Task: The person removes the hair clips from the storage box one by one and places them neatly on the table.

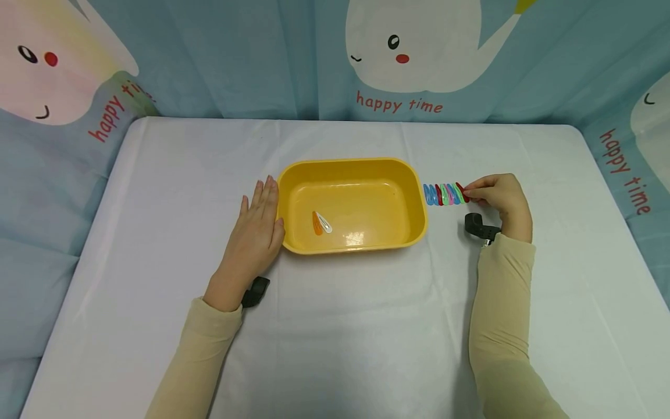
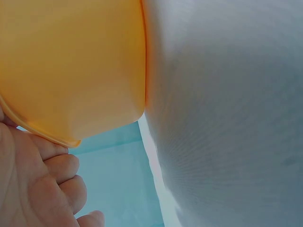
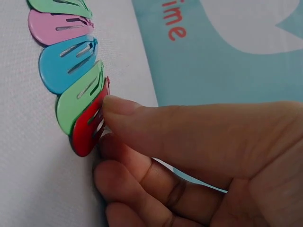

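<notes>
My right hand [image 1: 501, 196] pinches a red snap hair clip [image 3: 85, 137] between thumb and fingers, at the right end of a row of hair clips. In the right wrist view this clip is tilted and overlaps a green hair clip [image 3: 68, 111]; blue [image 3: 59, 68] and pink hair clips [image 3: 45, 28] lie beyond. Left of that row sits a yellow plastic tub [image 1: 361, 195]. Inside it are an orange hair clip [image 1: 316, 224] and a white hair clip [image 1: 325, 223]. My left hand [image 1: 250, 237], fingers straight, rests against the tub's left rim.
A white cloth [image 1: 356, 337] covers the table. Blue curtains [image 1: 235, 64] with whale prints hang behind the table and at both sides. Black wrist cameras [image 1: 256, 292] are worn on both wrists.
</notes>
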`<state>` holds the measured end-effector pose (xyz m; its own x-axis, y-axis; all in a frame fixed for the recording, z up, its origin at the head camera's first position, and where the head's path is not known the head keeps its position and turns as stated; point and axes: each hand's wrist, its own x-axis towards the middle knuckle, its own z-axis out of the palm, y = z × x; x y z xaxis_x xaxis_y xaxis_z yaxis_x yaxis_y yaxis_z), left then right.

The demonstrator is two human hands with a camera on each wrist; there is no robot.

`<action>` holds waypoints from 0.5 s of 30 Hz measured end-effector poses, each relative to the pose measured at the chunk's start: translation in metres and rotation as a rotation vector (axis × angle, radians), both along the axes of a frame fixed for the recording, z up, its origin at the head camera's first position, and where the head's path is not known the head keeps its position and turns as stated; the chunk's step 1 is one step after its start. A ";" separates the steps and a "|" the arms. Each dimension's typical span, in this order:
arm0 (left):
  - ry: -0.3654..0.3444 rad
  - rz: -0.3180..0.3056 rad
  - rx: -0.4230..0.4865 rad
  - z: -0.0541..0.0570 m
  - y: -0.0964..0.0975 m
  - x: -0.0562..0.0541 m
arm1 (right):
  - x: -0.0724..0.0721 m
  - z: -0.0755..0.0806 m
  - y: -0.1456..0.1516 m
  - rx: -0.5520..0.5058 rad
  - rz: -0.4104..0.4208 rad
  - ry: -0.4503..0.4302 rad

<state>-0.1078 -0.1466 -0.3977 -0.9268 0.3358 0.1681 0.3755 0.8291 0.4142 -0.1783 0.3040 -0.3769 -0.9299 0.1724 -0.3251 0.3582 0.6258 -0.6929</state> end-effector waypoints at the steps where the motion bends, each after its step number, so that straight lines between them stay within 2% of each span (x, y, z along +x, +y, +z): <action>1: -0.001 0.000 0.001 0.000 0.000 0.000 | 0.000 0.000 0.000 0.009 0.003 -0.001; 15: -0.006 0.002 -0.001 0.000 0.000 0.000 | -0.002 -0.003 -0.003 0.079 0.018 -0.020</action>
